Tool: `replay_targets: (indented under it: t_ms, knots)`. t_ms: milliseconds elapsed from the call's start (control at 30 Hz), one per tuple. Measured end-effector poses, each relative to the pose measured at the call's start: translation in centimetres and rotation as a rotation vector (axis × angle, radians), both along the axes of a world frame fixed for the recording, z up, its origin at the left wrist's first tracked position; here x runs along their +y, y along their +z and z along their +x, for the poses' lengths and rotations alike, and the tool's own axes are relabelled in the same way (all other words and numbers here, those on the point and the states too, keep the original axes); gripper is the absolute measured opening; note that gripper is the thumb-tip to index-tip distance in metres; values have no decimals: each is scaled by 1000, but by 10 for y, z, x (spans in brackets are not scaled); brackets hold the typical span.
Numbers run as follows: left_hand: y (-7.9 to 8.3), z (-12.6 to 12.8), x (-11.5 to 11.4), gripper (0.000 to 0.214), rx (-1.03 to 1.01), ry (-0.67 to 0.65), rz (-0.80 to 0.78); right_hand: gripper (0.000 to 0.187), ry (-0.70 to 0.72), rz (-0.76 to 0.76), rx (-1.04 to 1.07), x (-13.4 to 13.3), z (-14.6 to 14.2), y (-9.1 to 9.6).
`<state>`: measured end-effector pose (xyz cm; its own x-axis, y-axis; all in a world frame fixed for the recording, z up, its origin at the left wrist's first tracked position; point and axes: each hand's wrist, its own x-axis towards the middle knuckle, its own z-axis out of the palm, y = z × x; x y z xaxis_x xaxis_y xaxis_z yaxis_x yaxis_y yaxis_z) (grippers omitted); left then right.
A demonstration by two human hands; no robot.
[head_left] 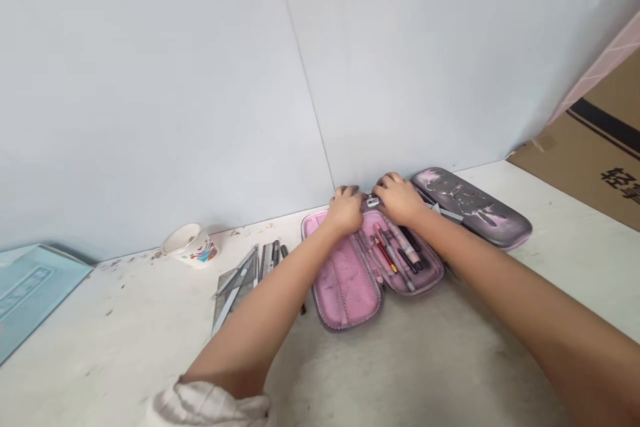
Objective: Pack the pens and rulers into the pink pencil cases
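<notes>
One patterned cup (190, 245) and several metal drawing tools (235, 287) are sitting on the worktop (120, 327) left of the left hand (345, 210), which is curling with the right hand (395, 199) over the far rim of an open pink pencil case (347, 287), a small sharpener (373, 201) between them; whether they are gripping cannot be told. Pens (393, 257) are lying in the case below the right hand, beside a dark case lid (470, 207).

black Chinese character 轻 on the cardboard box (560, 173), next cut off, blue booklet (35, 300) lettering blurred
</notes>
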<state>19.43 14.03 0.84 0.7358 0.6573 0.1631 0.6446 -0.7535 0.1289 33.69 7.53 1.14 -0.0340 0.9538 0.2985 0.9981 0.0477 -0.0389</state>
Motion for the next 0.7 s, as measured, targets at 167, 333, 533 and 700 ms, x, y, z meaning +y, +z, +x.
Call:
replay_targets:
  t_ms: [167,333,533,700]
  knots:
    - [20,-25,7,40,33,24,-16,31,-19,25,57,0,2,11]
    - [67,-62,2,36,35,28,7,28,68,97,114,-19,-15,40]
    - [90,-109,-37,32,48,88,31,32,210,83,165,-56,-95,39]
    - [71,-141,-76,31,79,135,10,35,270,13,177,-85,-175,6]
